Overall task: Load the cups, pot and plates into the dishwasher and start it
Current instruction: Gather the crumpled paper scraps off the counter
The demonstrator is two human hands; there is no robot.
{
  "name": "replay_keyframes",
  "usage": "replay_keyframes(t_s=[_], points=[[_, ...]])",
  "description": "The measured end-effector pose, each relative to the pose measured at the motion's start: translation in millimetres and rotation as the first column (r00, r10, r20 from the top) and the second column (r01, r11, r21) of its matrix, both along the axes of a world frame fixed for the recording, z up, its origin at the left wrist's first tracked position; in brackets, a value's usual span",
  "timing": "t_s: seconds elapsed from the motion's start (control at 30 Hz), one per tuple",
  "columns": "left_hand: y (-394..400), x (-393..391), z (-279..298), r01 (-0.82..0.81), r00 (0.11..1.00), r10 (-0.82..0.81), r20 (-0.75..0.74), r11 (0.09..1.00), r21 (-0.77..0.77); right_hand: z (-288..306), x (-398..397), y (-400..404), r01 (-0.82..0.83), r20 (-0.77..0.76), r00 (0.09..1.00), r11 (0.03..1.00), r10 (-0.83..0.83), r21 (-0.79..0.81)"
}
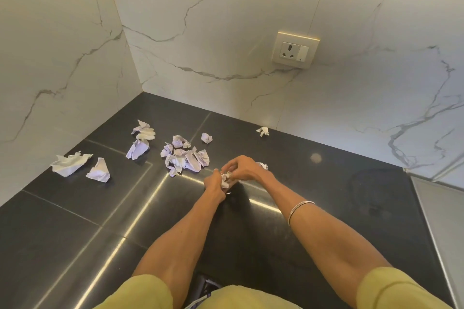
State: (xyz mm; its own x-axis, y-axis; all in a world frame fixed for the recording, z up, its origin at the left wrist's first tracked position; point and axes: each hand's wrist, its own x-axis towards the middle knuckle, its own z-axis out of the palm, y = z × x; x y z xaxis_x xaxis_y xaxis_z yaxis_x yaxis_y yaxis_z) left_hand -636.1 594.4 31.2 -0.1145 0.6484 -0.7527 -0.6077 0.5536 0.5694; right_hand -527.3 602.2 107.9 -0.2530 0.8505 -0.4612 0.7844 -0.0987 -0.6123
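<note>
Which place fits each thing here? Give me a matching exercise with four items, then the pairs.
Things:
1. wall socket
2. bangle
3. crumpled paper wad
4. lone paper scrap

Places:
A. held between both hands
B. on the marble wall
C. on the dark counter near the back wall
D. on the right forearm

Pairs: 1-B, 2-D, 3-A, 4-C

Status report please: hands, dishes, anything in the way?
Both hands, left and right, pinch one crumpled white paper scrap. No cups, pot, plates or dishwasher visible. Crumpled paper pieces litter black countertop.

Paper scraps (184, 157) on countertop (75, 221), below socket (295, 49)
</note>
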Motion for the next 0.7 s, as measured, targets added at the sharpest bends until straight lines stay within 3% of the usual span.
replay_keyframes(t_s=[0.07,0.17,0.27,0.37,0.53,0.7], points=[[0,1,2,-0.035,0.997,0.033,0.068,0.999,0.025,-2,13,4,0.142,-0.029,0.99,0.989,-0.141,0.035],[5,1,3,-0.12,0.98,0.113,0.163,0.992,0.033,-13,34,4,0.324,0.01,0.939,0.897,-0.343,0.301],[9,3,6,-0.117,0.975,0.107,0.196,0.992,0.039,-28,49,0,0.28,0.155,0.909,0.842,-0.387,0.461],[12,7,4,-0.11,0.975,0.097,0.202,0.992,0.055,-47,58,-5,0.228,0.233,0.906,0.871,-0.354,0.436],[13,8,-6,-0.13,0.973,0.112,0.2,0.988,0.079,-66,52,-13,0.328,0.089,0.906,0.818,-0.415,0.473],[16,8,-12,-0.125,0.982,0.111,0.155,0.989,0.081,-48,26,-8,0.34,-0.14,0.94,0.825,-0.311,0.452]])
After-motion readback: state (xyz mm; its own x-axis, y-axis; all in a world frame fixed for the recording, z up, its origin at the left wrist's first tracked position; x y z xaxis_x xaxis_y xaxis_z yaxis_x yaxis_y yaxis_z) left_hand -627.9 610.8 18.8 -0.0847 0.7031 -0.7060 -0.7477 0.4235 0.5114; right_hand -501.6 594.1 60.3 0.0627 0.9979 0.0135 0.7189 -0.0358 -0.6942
